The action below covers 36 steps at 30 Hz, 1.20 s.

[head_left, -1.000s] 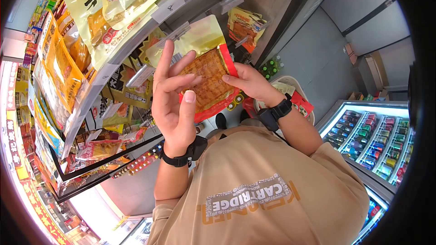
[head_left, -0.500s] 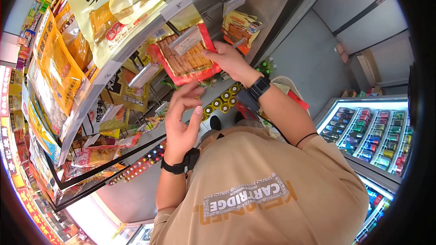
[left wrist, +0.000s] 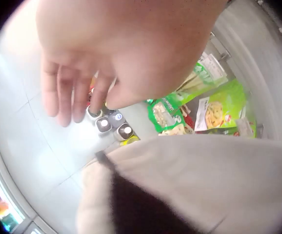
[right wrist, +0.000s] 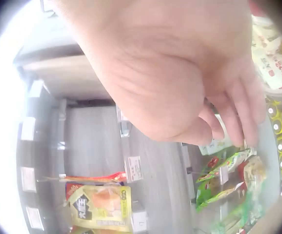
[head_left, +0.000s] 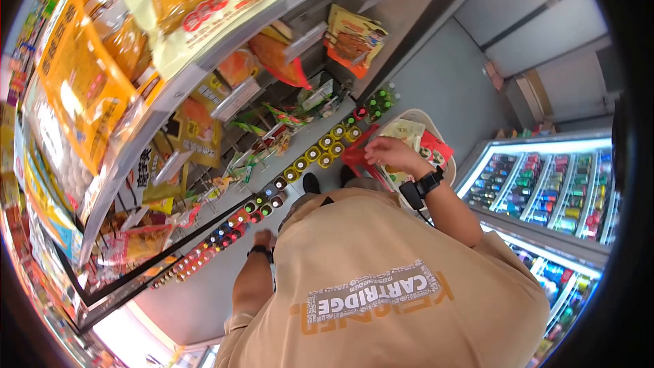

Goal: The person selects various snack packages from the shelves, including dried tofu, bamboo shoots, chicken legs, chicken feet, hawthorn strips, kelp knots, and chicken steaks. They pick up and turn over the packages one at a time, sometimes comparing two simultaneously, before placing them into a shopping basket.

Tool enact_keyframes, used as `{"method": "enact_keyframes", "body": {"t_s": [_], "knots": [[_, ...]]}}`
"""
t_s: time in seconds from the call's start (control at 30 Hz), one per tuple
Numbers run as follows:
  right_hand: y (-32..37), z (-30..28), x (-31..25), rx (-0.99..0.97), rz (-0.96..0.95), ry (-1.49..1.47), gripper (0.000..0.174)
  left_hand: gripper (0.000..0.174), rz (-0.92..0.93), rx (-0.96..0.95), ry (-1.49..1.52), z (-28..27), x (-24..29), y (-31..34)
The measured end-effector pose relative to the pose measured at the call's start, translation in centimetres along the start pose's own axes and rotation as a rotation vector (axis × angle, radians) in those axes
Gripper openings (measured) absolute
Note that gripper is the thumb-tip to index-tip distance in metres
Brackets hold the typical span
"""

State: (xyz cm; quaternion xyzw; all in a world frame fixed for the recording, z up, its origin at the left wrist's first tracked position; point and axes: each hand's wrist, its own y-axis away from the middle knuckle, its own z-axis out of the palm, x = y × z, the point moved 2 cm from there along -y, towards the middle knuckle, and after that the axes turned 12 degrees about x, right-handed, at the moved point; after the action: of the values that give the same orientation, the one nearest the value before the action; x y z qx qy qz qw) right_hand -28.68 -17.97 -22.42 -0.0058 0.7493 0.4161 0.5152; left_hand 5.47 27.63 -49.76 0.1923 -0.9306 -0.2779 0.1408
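My left hand [head_left: 264, 238] hangs low by my side, partly behind the tan shirt. The left wrist view shows its fingers [left wrist: 80, 97] loose, with nothing held. My right hand [head_left: 395, 153] is raised before my waist, its fingers loosely bent and holding nothing. In the head view it overlaps a white basket [head_left: 446, 133] that contains pale and red food packs [head_left: 432, 150]. A red-edged pack of brown food [head_left: 279, 61] hangs on the rack, partly behind a price tag [head_left: 305, 42], well away from both hands.
Large yellow food bags [head_left: 88, 88] line the upper shelf at left. Green packs [right wrist: 219, 180] hang lower on the rack. Yellow-capped bottles [head_left: 313, 153] stand in rows on the floor beside my feet. A lit drinks fridge [head_left: 538, 191] stands at right.
My right hand carried the red-edged pack to the rack, let go of it and drew back toward the basket. My left hand left the pack and dropped to my side.
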Motion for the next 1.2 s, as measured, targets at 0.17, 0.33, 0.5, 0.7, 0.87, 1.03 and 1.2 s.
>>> {"method": "enact_keyframes", "body": {"t_s": [0.17, 0.33, 0.5, 0.7, 0.87, 1.03, 1.2], "knots": [[3.6, 0.0, 1.7, 0.211, 0.034, -0.098, 0.028, 0.037, 0.172, 0.388, 0.436, 2.3, -0.1, 3.9], [4.5, 3.1, 0.2, 0.26, 0.039, -0.18, 0.028, 0.032, 0.237, 0.005, 0.048, -2.7, -1.7, -2.1], [4.4, 6.0, -1.6, 0.144, -0.099, -0.201, 0.024, 0.02, 0.147, 0.146, 0.799, -8.9, -0.1, -10.1], [3.4, 8.3, -7.4, -0.007, -0.323, -0.1, 0.024, 0.02, -0.378, 0.083, 1.406, -20.1, 4.5, -8.1], [-0.7, 10.7, -13.5, -0.169, -0.492, -0.095, 0.026, 0.023, -0.602, 0.131, 1.397, -15.3, 1.9, -3.0], [-6.1, 10.0, -20.7, 0.009, -0.713, 0.003, 0.042, 0.029, -0.64, 0.092, 1.219, -3.2, -2.2, 3.0], [-10.3, 7.3, -21.7, 0.238, -0.856, -0.025, 0.04, 0.028, -0.785, 0.197, 1.285, -1.1, 1.8, 9.1]]}}
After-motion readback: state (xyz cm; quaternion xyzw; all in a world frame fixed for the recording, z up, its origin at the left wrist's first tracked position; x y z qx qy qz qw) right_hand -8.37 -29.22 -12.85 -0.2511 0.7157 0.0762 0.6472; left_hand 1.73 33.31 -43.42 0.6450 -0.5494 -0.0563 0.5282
